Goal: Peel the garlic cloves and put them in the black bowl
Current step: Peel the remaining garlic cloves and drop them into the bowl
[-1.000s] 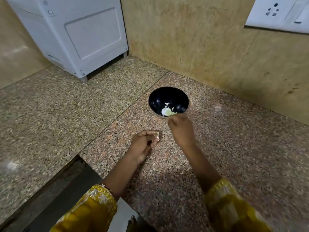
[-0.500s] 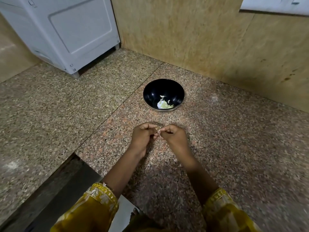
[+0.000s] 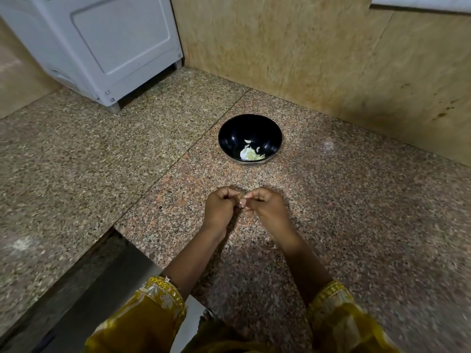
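Peeling is the step in hand. Both hands meet low over the counter point(image 3: 356, 212), nearer the person than the bowl point(image 3: 234, 133). The left hand point(image 3: 220, 210) is curled into a loose fist, thumb and fingertips closed on a clove point(image 3: 241, 203), of which only a small pale bit shows between the two hands. The right hand point(image 3: 265, 207) is curled too, thumb and forefinger pinched together at that same spot. Whether they hold loose skin or the clove itself is too small to tell, and so is how much skin is left on.

The bowl stands upright, apart from the hands and farther along the counter toward the wall. A few pale pieces point(image 3: 251, 155) lie in its bottom. They look like peeled garlic, so the task seems partly done.

The next move, as I judge it, calls for the right fingers to pull the skin away while the left hand holds firm. Then one hand must reach forward over the rim and let the bare clove go. A bare clove is likely slick, so a sure pinch matters on the way
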